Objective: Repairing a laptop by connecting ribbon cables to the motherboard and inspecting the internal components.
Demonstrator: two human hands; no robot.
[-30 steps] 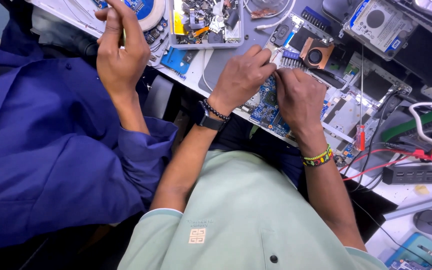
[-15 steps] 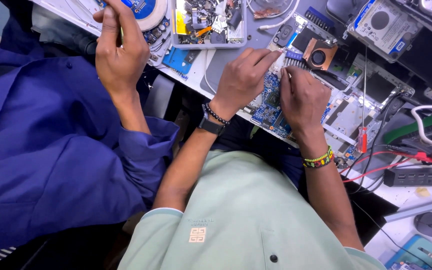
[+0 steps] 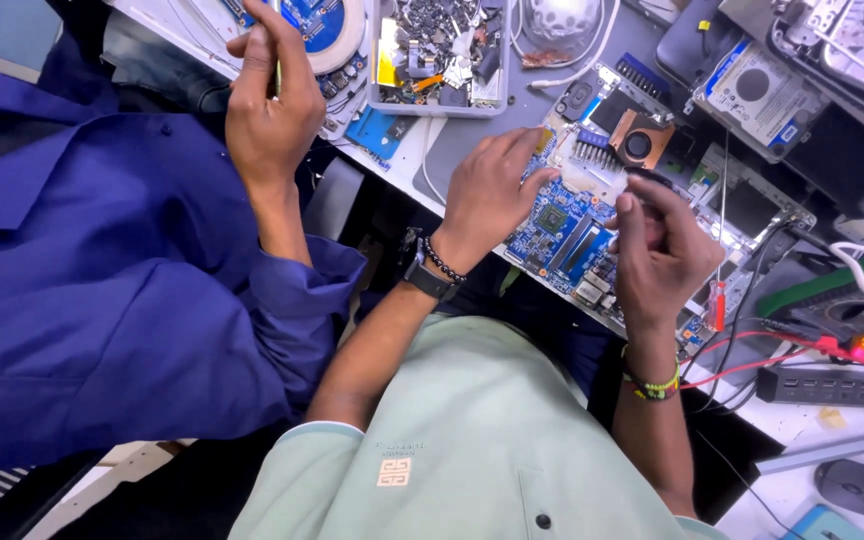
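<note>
— Circuit board (image 3: 564, 232), blue, lies on the surface's near edge; where is each grip?

— Left hand (image 3: 489, 190) lies flat on the board's left end, fingers spread, clasping nothing. Right hand (image 3: 658, 250) hovers over the board's right part, fingers curled; whether they pinch anything, I cannot tell.

— Around the board?

— Copper fan (image 3: 641, 141) just beyond it, parts tray (image 3: 440, 55) further left, red-handled screwdriver (image 3: 718, 296) to its right. A co-worker's hand (image 3: 270, 100) is raised well left.

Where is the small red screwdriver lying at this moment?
In the head view the red screwdriver lies on the right side of the bench, just right of the person's right hand, near the right end of the blue circuit board and above the red cable.
</note>
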